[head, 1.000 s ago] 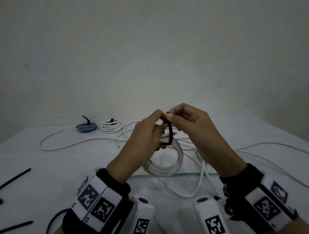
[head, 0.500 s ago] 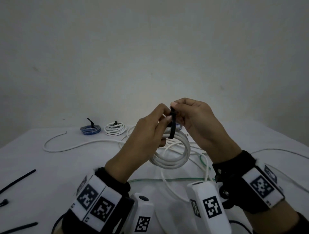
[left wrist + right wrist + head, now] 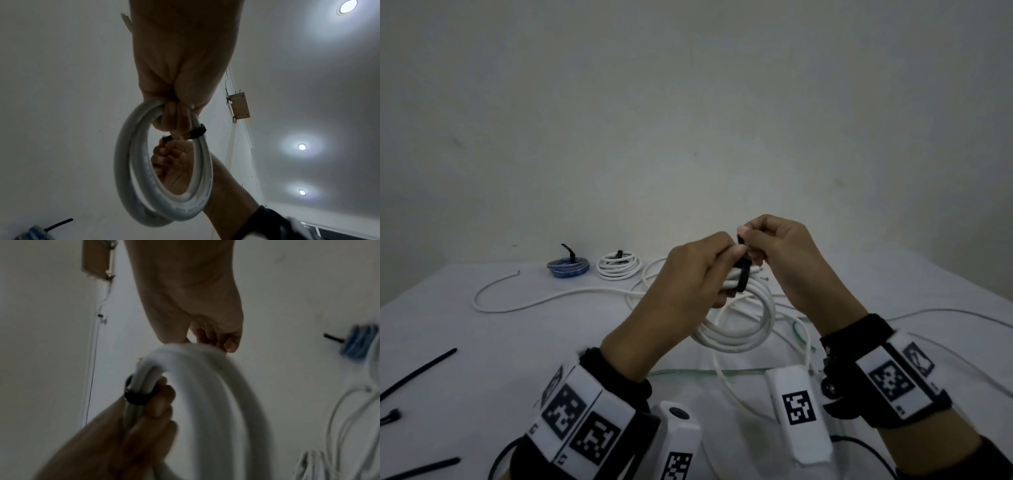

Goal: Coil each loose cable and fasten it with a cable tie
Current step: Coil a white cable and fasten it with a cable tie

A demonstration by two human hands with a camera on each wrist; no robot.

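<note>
Up close, left hand (image 3: pixel 688 277) grips the white cable coil (image 3: pixel 736 329) at its top to keep the loops bunched above the table (image 3: pixel 448 325), while right hand (image 3: pixel 780 250) pinches the black cable tie (image 3: pixel 743 277) wrapped round the bundle, likely to feed or pull its tail. Farther back lie loose white cables (image 3: pixel 534 301), then a tied blue coil (image 3: pixel 568 267) and tied white coil (image 3: pixel 619 267), so two look done.
</note>
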